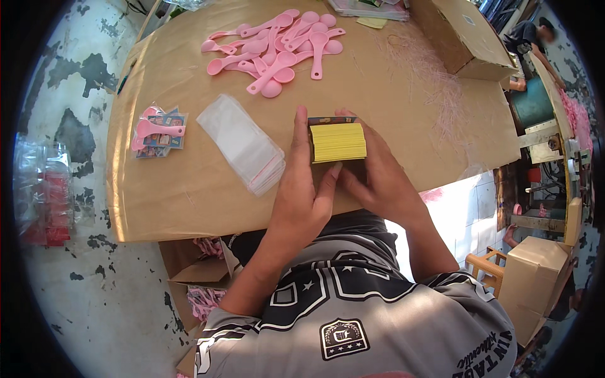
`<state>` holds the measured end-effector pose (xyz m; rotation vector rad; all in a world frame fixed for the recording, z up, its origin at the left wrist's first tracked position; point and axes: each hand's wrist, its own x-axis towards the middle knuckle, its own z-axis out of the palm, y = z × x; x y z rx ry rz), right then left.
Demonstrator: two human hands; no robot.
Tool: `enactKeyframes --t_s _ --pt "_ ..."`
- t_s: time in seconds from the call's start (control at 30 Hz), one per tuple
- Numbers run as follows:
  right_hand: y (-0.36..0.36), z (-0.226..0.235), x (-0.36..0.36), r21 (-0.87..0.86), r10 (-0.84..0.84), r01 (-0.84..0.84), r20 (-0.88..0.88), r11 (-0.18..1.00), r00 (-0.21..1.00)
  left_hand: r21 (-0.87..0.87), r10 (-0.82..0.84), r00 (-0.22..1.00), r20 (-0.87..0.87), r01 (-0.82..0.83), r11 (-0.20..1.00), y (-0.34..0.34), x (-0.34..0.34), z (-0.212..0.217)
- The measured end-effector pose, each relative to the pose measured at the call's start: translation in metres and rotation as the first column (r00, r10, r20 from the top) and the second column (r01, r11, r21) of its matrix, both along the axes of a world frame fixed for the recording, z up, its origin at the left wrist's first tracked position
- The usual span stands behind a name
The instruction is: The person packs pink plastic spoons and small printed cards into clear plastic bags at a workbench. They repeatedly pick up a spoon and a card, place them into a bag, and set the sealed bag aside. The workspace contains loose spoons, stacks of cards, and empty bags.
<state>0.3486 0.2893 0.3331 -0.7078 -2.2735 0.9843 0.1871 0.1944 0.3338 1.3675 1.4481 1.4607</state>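
Beyond the left edge of the desk [170, 189], clear plastic bags with red parts [47, 201] show against the worn floor [88, 277]. A dark, slender pen-like thing [128, 77] lies along the left edge toward the far corner. Nearer along that edge rest clear packets with blue cards [165, 150], a pink spoon [157, 130] on top. Farther in, a fanned bundle of clear plastic sleeves [238, 142] slants toward the near edge, its lower end just beside the person's left forearm. Behind it, toward the far edge, pink measuring spoons [277, 53] lie in a loose, overlapping heap. Close to the middle of the near edge, the left hand [304, 183] grasps the left side of a stack of yellow-edged cards [339, 142], its thumb at the near side. The right hand [381, 179] grips the stack's right side, so both hold it between them; whether it touches the desk cannot be told. Thin pink strands [444, 94] are scattered toward the right edge, and an open cardboard box [466, 38] stands at the far right corner.
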Motion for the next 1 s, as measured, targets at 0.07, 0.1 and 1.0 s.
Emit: enactKeyframes --t_s 0.07,0.1,1.0 --pt "0.001 0.0 0.002 -0.035 0.004 -0.004 0.012 0.999 1.0 -0.011 -0.014 1.0 -0.027 0.014 1.0 0.0 -0.005 0.002" --pt "0.001 0.0 0.003 -0.053 0.005 -0.004 0.012 0.999 1.0 -0.022 -0.021 1.0 -0.006 0.02 1.0 -0.001 -0.007 0.002" --pt "0.007 0.024 0.007 -0.343 0.038 -0.112 -0.215 0.932 0.976 -0.006 -0.047 0.918 0.395 0.054 0.999 0.0 -0.027 0.02"
